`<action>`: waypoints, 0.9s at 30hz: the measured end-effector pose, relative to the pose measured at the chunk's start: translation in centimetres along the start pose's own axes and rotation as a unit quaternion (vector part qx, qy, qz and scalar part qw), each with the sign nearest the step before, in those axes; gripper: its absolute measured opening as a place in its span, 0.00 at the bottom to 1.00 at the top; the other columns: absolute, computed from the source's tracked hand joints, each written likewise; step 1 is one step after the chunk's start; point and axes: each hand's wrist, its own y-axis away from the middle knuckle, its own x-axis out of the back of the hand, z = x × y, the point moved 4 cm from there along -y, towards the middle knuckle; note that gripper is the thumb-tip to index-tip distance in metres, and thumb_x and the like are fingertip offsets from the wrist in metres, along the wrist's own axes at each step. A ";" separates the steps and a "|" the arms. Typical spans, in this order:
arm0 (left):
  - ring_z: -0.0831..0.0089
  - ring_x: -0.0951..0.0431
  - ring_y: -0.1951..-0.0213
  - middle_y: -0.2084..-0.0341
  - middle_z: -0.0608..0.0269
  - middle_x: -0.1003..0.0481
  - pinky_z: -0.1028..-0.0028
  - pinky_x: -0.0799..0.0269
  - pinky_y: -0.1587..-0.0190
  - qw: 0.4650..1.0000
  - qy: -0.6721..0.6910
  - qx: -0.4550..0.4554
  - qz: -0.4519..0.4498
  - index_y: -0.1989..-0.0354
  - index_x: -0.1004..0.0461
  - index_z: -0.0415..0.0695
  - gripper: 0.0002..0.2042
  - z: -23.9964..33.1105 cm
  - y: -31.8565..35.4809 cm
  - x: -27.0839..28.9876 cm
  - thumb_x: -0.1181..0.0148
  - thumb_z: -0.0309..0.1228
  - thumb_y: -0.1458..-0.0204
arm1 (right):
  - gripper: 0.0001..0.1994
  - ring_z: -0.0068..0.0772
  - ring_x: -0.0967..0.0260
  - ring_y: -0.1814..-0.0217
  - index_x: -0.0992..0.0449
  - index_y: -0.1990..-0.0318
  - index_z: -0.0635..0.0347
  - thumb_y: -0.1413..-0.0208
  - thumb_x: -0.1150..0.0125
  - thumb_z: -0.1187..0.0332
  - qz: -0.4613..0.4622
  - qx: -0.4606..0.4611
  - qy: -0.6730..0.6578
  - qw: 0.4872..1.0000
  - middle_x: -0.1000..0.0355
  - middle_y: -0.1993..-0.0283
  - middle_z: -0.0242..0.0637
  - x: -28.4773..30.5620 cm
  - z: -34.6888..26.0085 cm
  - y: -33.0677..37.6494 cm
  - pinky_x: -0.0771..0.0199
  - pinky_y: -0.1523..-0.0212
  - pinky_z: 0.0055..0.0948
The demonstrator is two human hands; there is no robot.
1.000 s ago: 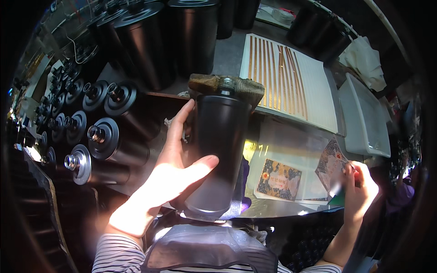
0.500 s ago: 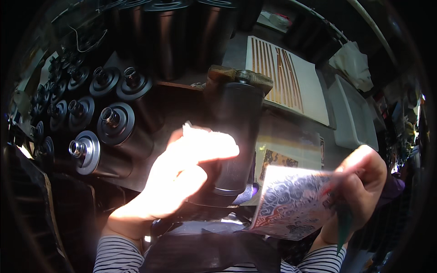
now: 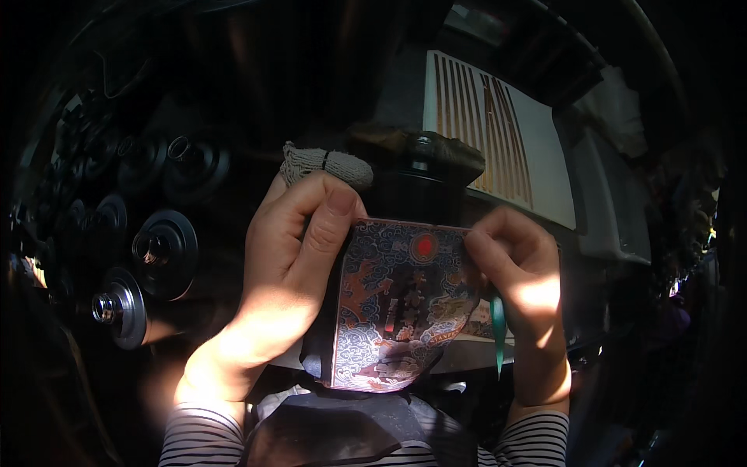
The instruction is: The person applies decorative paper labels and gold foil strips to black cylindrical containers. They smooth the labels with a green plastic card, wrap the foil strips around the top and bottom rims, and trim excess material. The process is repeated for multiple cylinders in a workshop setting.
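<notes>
A patterned label sheet [image 3: 397, 300], dark blue with swirls and a red emblem, is stretched between my hands in front of a black bottle [image 3: 426, 194]. My left hand [image 3: 299, 241] pinches its upper left corner, and a grey knitted cloth [image 3: 331, 167] with a dark band sits around or against the fingers there. At the upper right corner, my right hand [image 3: 513, 261] grips the sheet between thumb and fingers. A green pointed strip [image 3: 499, 335] hangs below that hand. The bottle lies with its neck pointing away; the label hides its lower part. Whether they touch is unclear.
Several black bottles [image 3: 165, 249] with metal necks stand at the left. A brown block [image 3: 463, 159] lies beside the held bottle's neck. Beyond it is a white sheet [image 3: 537, 156] with copper-coloured strips. A white tray [image 3: 611, 210] sits at the right.
My right hand has brought the label from the right to over the bottle and turned it upright. My left hand has taken hold of its upper left corner. The light on the scene has dimmed.
</notes>
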 end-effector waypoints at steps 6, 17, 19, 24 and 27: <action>0.80 0.33 0.70 0.78 0.70 0.33 0.80 0.38 0.63 0.976 -0.212 -0.043 0.009 0.75 0.31 0.42 0.13 0.3 0.2 0.1 0.37 0.38 0.52 | 0.04 0.12 0.32 0.73 0.31 0.66 0.67 0.45 0.46 0.75 0.020 0.035 -0.025 0.999 0.27 0.76 0.32 0.4 0.9 0.1 0.35 0.71 0.11; 0.82 0.32 0.73 0.76 0.67 0.33 0.83 0.37 0.69 0.996 -0.060 -0.032 0.059 0.77 0.29 0.40 0.10 0.0 -1.8 -0.5 0.37 0.32 0.52 | 0.06 0.08 0.40 0.79 0.30 0.66 0.65 0.43 0.46 0.70 0.045 0.034 -0.016 0.998 0.32 0.80 0.26 0.8 1.3 -1.2 0.43 0.77 0.09; 0.84 0.32 0.74 0.77 0.68 0.33 0.85 0.37 0.71 0.997 -0.037 -0.024 0.060 0.77 0.29 0.40 0.10 0.0 -1.8 -0.5 0.38 0.33 0.51 | 0.06 0.08 0.39 0.79 0.30 0.66 0.65 0.43 0.46 0.70 0.035 0.051 -0.022 0.998 0.31 0.79 0.25 0.7 1.3 -1.5 0.42 0.77 0.10; 0.86 0.32 0.78 0.81 0.70 0.32 0.85 0.36 0.73 0.997 0.034 0.045 0.061 0.76 0.28 0.40 0.14 -0.4 -1.4 -0.3 0.44 0.39 0.45 | 0.10 0.09 0.39 0.81 0.30 0.67 0.61 0.42 0.46 0.64 0.018 0.068 -0.061 0.996 0.30 0.78 0.27 0.5 1.9 -1.8 0.42 0.80 0.09; 0.85 0.32 0.78 0.83 0.71 0.31 0.85 0.35 0.74 0.995 0.075 0.061 0.034 0.75 0.28 0.40 0.16 -0.5 0.6 -0.4 0.47 0.41 0.44 | 0.14 0.09 0.39 0.81 0.31 0.69 0.61 0.42 0.46 0.57 -0.013 0.042 -0.074 0.996 0.34 0.78 0.26 0.3 3.2 -0.1 0.43 0.81 0.09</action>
